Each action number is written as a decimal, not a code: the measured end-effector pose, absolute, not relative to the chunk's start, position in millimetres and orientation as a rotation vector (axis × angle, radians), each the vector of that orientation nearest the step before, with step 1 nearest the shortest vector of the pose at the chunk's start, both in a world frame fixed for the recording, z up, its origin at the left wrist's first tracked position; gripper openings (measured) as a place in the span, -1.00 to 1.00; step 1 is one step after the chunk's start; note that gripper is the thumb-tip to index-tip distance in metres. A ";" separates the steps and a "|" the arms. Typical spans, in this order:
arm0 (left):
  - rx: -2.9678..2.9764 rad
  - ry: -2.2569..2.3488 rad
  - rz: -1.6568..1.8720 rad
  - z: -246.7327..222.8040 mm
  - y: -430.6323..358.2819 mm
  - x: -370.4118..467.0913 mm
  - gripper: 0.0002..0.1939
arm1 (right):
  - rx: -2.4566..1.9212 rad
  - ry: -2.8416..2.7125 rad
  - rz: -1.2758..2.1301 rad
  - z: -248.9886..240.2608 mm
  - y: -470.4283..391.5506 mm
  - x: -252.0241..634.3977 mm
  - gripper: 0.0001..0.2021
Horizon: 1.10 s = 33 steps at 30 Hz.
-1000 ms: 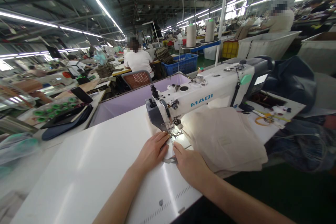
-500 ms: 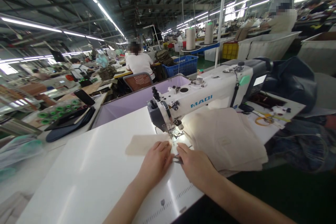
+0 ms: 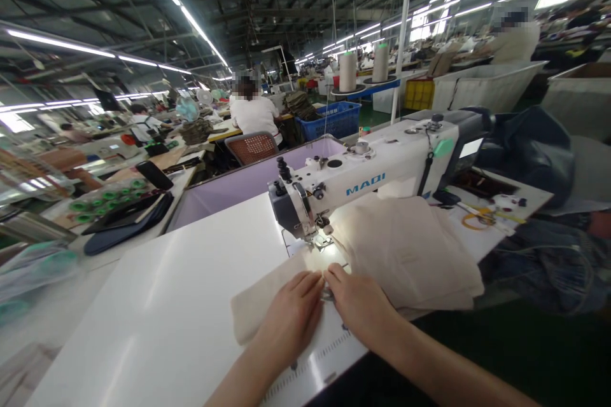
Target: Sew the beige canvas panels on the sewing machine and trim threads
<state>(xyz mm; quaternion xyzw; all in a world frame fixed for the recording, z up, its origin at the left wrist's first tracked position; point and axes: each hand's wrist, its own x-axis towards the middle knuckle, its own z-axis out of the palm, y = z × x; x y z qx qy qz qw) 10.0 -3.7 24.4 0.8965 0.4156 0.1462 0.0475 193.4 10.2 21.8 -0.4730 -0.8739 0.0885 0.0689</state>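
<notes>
A white sewing machine [image 3: 372, 181] stands on the white table, its lamp lighting the needle area. Just in front of the needle, a small beige fabric piece [image 3: 260, 299] reaches from the presser foot toward the left. My left hand [image 3: 296, 308] is closed on the edge of this piece, fingertips together. Right beside it, my right hand [image 3: 356, 299] pinches the same edge, with a small dark metal thing partly hidden under its fingers. To the right of the needle, a stack of larger beige fabric [image 3: 410, 254] lies under the machine arm.
Scissors with yellow handles [image 3: 480, 217] lie at the table's right end. Behind the table [image 3: 157, 286] are a lilac-lined bin [image 3: 224, 194], a blue basket [image 3: 334, 119] and a seated person in white [image 3: 252, 113]. Thread cones [image 3: 347, 71] stand behind the machine.
The small fabric piece has turned, its left end swinging toward me. My left hand has moved slightly nearer and to the right, closer to my right hand.
</notes>
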 end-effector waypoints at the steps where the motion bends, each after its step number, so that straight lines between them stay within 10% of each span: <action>1: 2.747 1.266 0.455 23.6 -4.2 9.2 -0.58 | -1.430 -2.644 0.259 22.7 10.5 192.7 -0.71; 33: 2.801 1.364 0.413 22.7 59.8 -20.9 -0.65 | -1.534 -2.570 0.285 37.0 45.8 174.1 -0.73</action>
